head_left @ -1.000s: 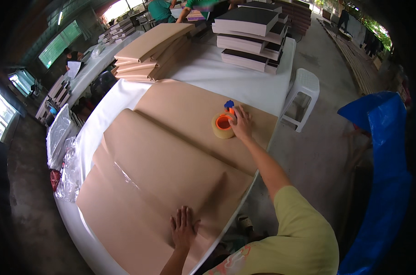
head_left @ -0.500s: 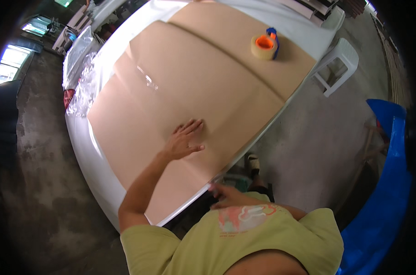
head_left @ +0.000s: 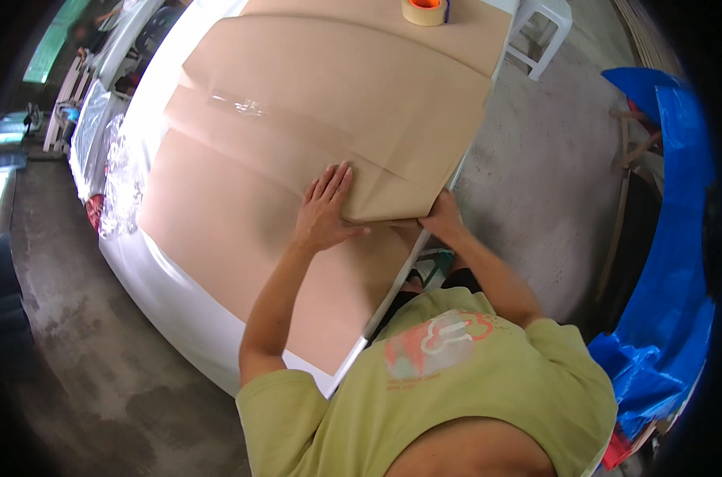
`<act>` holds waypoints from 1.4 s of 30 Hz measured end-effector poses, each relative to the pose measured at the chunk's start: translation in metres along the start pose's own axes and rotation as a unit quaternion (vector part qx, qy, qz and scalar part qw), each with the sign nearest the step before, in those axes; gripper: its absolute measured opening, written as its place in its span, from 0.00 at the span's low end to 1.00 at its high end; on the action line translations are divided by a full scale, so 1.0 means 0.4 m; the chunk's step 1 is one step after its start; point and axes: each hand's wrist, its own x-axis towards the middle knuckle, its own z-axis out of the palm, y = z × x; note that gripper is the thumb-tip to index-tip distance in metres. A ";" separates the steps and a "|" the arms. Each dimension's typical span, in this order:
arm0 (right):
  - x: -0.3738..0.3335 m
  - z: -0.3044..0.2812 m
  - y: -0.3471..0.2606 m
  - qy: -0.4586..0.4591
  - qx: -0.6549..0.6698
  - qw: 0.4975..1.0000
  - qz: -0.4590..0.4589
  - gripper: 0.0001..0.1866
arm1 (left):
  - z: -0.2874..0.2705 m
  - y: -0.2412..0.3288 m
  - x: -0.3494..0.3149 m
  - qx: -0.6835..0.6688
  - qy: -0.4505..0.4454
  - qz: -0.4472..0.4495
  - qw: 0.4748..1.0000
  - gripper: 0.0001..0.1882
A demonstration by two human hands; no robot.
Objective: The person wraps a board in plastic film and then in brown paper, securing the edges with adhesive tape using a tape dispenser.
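Large brown sheets of paper or thin board (head_left: 337, 87) lie overlapping on a white table-like surface (head_left: 178, 286). My left hand (head_left: 323, 208) rests flat on the brown sheet, fingers stretched out, beside a raised edge. At the table's right edge, my right hand (head_left: 444, 216) has its fingers around the corner of that upper sheet, where it lifts or folds; its fingertips are partly hidden. A strip of clear tape (head_left: 238, 104) crosses the sheets at the left. Farther off, a roll of pale yellow tape (head_left: 426, 16) with an orange core sits on the brown sheet.
A white plastic stool (head_left: 540, 36) stands beyond the table's right edge. Blue sheeting (head_left: 671, 238) hangs at the far right, by a wooden frame (head_left: 625, 151). Crumpled clear plastic (head_left: 122, 191) lies along the left side. Concrete floor shows on both sides.
My right hand has moved up from near my body to the sheet's edge and taken hold of it. An edge of brown sheet now stands raised beside my left hand. The view has shifted.
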 end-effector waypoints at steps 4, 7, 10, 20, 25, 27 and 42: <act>0.086 0.040 0.066 -0.011 -0.120 0.985 -0.125 0.20 | 0.084 0.044 -0.018 0.038 0.108 -0.050 0.992 0.48; 0.102 0.052 0.067 -0.063 -0.194 0.976 -0.080 0.20 | 0.136 0.063 -0.023 0.032 0.182 -0.075 0.980 0.41; 0.129 -0.065 0.121 -0.173 -0.122 0.977 -0.019 0.20 | 0.152 0.077 -0.035 0.033 0.198 -0.098 0.975 0.41; 0.632 -0.476 0.437 -0.188 -0.152 0.970 0.038 0.34 | 0.185 0.070 -0.028 -0.048 0.229 -0.167 0.958 0.46; 0.832 -0.330 0.493 -0.457 0.074 0.840 -0.284 0.37 | 0.201 0.088 -0.014 -0.101 0.240 -0.348 0.901 0.59; 0.813 -0.209 0.486 -0.361 0.052 0.857 -0.365 0.36 | 0.182 0.097 -0.026 -0.109 0.239 -0.366 0.893 0.59; 0.502 -0.213 0.405 -0.251 -0.280 0.914 -0.153 0.46 | 0.376 0.345 0.189 0.136 0.239 -0.678 0.682 0.37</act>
